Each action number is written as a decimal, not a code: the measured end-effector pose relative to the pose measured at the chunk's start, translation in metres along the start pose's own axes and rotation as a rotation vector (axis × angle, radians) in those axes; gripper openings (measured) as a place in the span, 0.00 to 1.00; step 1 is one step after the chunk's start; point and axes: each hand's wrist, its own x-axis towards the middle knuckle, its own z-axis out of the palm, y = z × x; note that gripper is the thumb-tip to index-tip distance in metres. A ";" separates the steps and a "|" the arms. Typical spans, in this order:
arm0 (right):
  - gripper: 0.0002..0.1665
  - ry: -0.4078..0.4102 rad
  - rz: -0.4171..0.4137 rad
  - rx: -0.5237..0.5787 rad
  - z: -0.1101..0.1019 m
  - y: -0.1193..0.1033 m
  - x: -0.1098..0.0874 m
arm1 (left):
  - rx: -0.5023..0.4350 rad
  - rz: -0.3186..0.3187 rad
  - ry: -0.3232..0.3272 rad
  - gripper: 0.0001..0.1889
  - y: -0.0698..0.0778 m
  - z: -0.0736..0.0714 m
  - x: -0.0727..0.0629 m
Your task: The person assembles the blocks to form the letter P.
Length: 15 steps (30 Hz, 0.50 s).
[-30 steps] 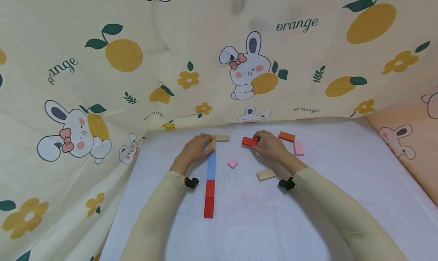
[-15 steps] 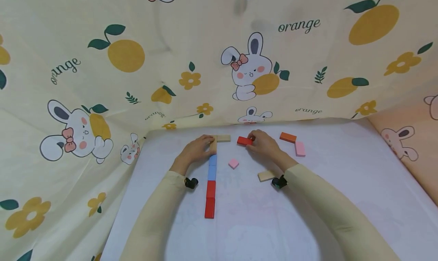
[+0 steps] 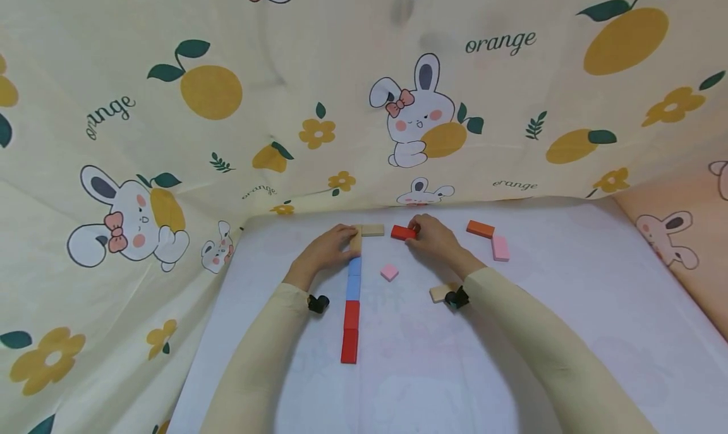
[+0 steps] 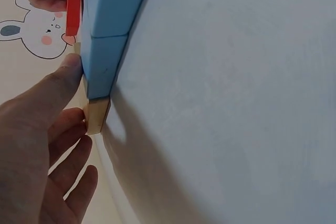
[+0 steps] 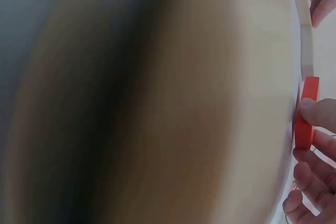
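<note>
From where I stood, the left-wrist view showed what the head view half hid: the left hand (image 3: 321, 254) with its thumb and forefinger on the end wooden block (image 4: 96, 115), which butted against the blue blocks (image 4: 100, 69). Only the head view gave the line's near end, two red blocks (image 3: 351, 315), and further right the small pink block (image 3: 389, 271), orange block (image 3: 480, 229) and oblong pink block (image 3: 500, 248). The right-wrist view was mostly a blurred tan surface (image 5: 173, 103).

Compared with a second earlier, the left hand had kept its place. The held red block (image 3: 400, 232) had come leftward, just beside the crosswise wooden block (image 3: 373, 230), and the wrist camera (image 3: 457, 297) now overlapped the loose wooden block (image 3: 440, 294).

The left hand pinched its block, thumb and forefinger spread along it. The right hand (image 3: 440, 244) was clamped on the held red block's right end; whether that block touched the table, I couldn't tell.
</note>
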 end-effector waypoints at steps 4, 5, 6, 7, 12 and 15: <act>0.23 -0.012 0.012 0.025 0.000 -0.004 0.002 | -0.003 -0.004 -0.007 0.39 0.000 0.000 0.001; 0.23 -0.015 0.016 0.030 0.000 -0.005 0.003 | 0.000 -0.003 -0.010 0.40 0.000 -0.001 0.001; 0.23 -0.016 0.018 0.033 0.000 -0.006 0.003 | 0.003 0.000 -0.010 0.39 0.000 -0.001 0.002; 0.22 -0.015 0.020 0.033 0.000 -0.007 0.003 | 0.005 0.004 -0.009 0.39 0.000 -0.002 0.002; 0.21 -0.002 0.024 0.031 0.000 -0.010 0.004 | 0.024 0.002 -0.009 0.39 0.001 -0.002 0.002; 0.21 -0.001 0.024 0.028 0.001 -0.012 0.004 | 0.037 -0.014 -0.019 0.39 0.001 -0.002 0.002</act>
